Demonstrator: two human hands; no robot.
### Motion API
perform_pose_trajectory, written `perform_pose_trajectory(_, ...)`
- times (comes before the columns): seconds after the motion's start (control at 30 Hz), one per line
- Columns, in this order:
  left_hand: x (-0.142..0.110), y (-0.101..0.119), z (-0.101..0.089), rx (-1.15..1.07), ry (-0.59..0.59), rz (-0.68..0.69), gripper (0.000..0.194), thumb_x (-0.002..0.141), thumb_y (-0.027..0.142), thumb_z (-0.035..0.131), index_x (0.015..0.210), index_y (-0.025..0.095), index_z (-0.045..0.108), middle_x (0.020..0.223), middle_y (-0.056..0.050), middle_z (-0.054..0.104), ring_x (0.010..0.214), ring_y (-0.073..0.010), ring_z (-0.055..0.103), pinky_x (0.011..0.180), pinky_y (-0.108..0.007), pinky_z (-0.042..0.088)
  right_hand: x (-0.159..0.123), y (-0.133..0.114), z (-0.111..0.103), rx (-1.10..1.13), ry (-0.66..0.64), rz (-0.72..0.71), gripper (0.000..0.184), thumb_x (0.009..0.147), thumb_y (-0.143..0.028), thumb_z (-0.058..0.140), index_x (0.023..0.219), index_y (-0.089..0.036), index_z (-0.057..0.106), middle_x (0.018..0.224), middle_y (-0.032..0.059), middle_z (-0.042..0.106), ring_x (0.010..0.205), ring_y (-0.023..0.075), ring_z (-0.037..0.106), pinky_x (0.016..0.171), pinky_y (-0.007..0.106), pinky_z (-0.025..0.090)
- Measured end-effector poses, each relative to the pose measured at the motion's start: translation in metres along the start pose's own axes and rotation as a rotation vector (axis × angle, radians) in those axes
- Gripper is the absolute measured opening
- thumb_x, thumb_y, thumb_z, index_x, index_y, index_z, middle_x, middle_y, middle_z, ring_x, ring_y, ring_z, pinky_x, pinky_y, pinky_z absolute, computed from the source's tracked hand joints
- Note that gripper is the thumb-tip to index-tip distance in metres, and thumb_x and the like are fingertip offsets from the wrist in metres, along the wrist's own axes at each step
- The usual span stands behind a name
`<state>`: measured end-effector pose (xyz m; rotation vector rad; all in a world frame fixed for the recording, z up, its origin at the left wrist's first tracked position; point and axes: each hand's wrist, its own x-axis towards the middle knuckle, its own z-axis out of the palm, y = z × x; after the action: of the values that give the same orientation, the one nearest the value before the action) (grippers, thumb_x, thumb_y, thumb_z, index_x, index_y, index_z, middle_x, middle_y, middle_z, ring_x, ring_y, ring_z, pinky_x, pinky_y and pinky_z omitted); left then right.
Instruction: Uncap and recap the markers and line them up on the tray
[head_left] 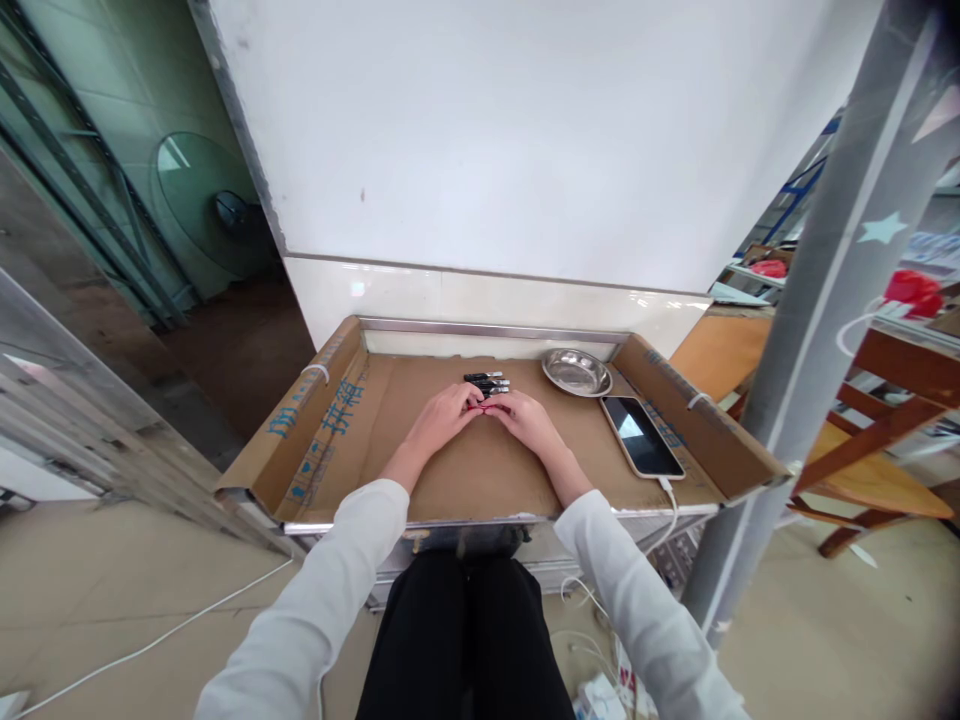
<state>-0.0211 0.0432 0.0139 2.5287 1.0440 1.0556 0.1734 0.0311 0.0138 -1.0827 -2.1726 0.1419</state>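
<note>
My left hand (pixel 444 415) and my right hand (pixel 529 422) meet over the cardboard-lined tabletop (pixel 480 470), fingertips almost touching. Both are closed in a pinch on a small red item (pixel 484 408), mostly covered by the fingers; its kind does not show. Just beyond the fingertips lie several short black pieces with silvery ends (pixel 491 382), side by side and too small to name. A shallow round metal dish (pixel 576 372) stands to their right.
A phone (pixel 642 437) with a white cable (pixel 667 510) plugged in lies at the right. Folded cardboard walls (pixel 300 420) edge the table's sides, and a white panel (pixel 487 140) rises behind. A grey post (pixel 810 300) and a wooden chair (pixel 885 410) stand to the right.
</note>
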Motion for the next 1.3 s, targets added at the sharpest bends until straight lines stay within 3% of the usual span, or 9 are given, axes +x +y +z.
perform_pose_trajectory(0.23, 0.000, 0.002, -0.001, 0.018, 0.014, 0.036, 0.014, 0.089, 0.027, 0.045, 0.101, 0.022, 0.051, 0.095, -0.002, 0.059, 0.088, -0.0145, 0.058, 0.082, -0.029, 0.045, 0.000, 0.000, 0.003, -0.013, 0.041, -0.002, 0.023, 0.088, -0.030, 0.050, 0.106, -0.023, 0.064, 0.095, 0.0039, 0.068, 0.087, 0.0147, 0.060, 0.079, 0.025, 0.045)
perform_pose_trajectory(0.37, 0.000, 0.002, -0.002, -0.002, 0.012, 0.049, 0.012, 0.089, 0.029, 0.046, 0.096, 0.022, 0.052, 0.092, -0.001, 0.060, 0.086, -0.0140, 0.058, 0.081, -0.028, 0.045, 0.000, -0.001, 0.002, -0.027, 0.024, -0.041, 0.020, 0.089, -0.028, 0.050, 0.100, -0.023, 0.066, 0.094, 0.0034, 0.068, 0.088, 0.0151, 0.060, 0.081, 0.026, 0.045)
perform_pose_trajectory(0.53, 0.001, -0.001, 0.002, -0.004, 0.011, -0.014, 0.025, 0.085, 0.034, 0.053, 0.106, 0.022, 0.050, 0.099, -0.002, 0.061, 0.093, -0.0168, 0.057, 0.085, -0.032, 0.044, 0.001, -0.005, -0.003, -0.035, 0.065, 0.031, 0.019, 0.088, -0.028, 0.050, 0.097, -0.025, 0.066, 0.091, 0.0020, 0.068, 0.083, 0.0150, 0.059, 0.077, 0.026, 0.046)
perform_pose_trajectory(0.63, 0.002, -0.004, 0.003, 0.034, -0.032, -0.001, 0.026, 0.083, 0.034, 0.055, 0.105, 0.021, 0.052, 0.106, -0.003, 0.061, 0.098, -0.0195, 0.055, 0.089, -0.035, 0.042, 0.000, -0.006, -0.009, -0.054, 0.154, 0.105, 0.021, 0.090, -0.030, 0.047, 0.099, -0.025, 0.065, 0.092, 0.0026, 0.068, 0.077, 0.0151, 0.058, 0.075, 0.027, 0.046)
perform_pose_trajectory(0.73, 0.003, -0.004, 0.002, 0.048, -0.088, 0.024, 0.019, 0.083, 0.034, 0.054, 0.098, 0.022, 0.057, 0.099, -0.002, 0.063, 0.094, -0.0194, 0.055, 0.087, -0.035, 0.041, -0.001, -0.003, -0.012, -0.073, 0.238, 0.110, 0.023, 0.091, -0.031, 0.044, 0.101, -0.024, 0.064, 0.094, 0.0027, 0.067, 0.078, 0.0157, 0.057, 0.077, 0.028, 0.045)
perform_pose_trajectory(0.93, 0.003, -0.002, 0.001, 0.062, -0.158, 0.065, 0.025, 0.081, 0.040, 0.057, 0.099, 0.024, 0.062, 0.091, -0.002, 0.063, 0.087, -0.0188, 0.056, 0.084, -0.034, 0.041, -0.001, 0.001, -0.011, -0.143, 0.252, 0.108, 0.024, 0.092, -0.030, 0.041, 0.098, -0.025, 0.063, 0.097, 0.0019, 0.067, 0.082, 0.0168, 0.057, 0.079, 0.029, 0.044)
perform_pose_trajectory(1.3, -0.001, 0.002, 0.000, 0.091, 0.103, -0.069, 0.028, 0.090, 0.038, 0.042, 0.109, 0.026, 0.059, 0.098, -0.002, 0.054, 0.084, -0.0124, 0.058, 0.081, -0.026, 0.046, -0.005, 0.010, -0.012, -0.225, 0.300, 0.259, 0.025, 0.092, -0.030, 0.039, 0.100, -0.024, 0.062, 0.094, 0.0020, 0.068, 0.075, 0.0176, 0.056, 0.074, 0.029, 0.043)
